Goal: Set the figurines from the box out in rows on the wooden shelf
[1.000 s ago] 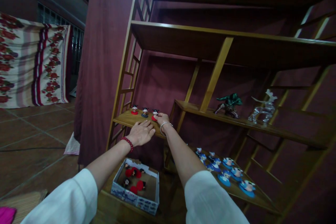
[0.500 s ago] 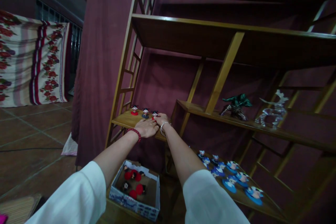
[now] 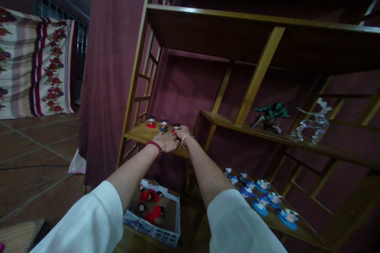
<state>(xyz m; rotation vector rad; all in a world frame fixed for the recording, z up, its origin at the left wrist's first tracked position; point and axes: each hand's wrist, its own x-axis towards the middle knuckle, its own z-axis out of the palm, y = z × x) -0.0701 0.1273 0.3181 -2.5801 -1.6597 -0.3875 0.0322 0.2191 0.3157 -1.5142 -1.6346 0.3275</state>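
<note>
Three small figurines with black hair buns stand in a row on the left wooden shelf point(image 3: 136, 134): a red-based figurine point(image 3: 151, 122), a dark-based figurine point(image 3: 163, 125) and a third figurine point(image 3: 176, 127) at the right end. My right hand point(image 3: 183, 132), with a silver bangle at its wrist, has its fingers closed around the base of that third one. Just in front of the shelf edge, my left hand point(image 3: 166, 141) is palm down with fingers stretched toward the right hand. It wears a red bead bracelet, and its fingertips are partly hidden. Nothing shows in it.
Below stands an open cardboard box point(image 3: 177, 215) holding several red and black figurines. Several blue-based figurines point(image 3: 261, 204) stand on a lower shelf to the right. A green figure point(image 3: 271, 116) and a clear deer ornament point(image 3: 313, 122) occupy the middle shelf. An upright post point(image 3: 259, 77) divides the shelving.
My left hand has turned from palm up to palm down beside the right hand. My right hand stays at the third figurine. The view has shifted slightly.
</note>
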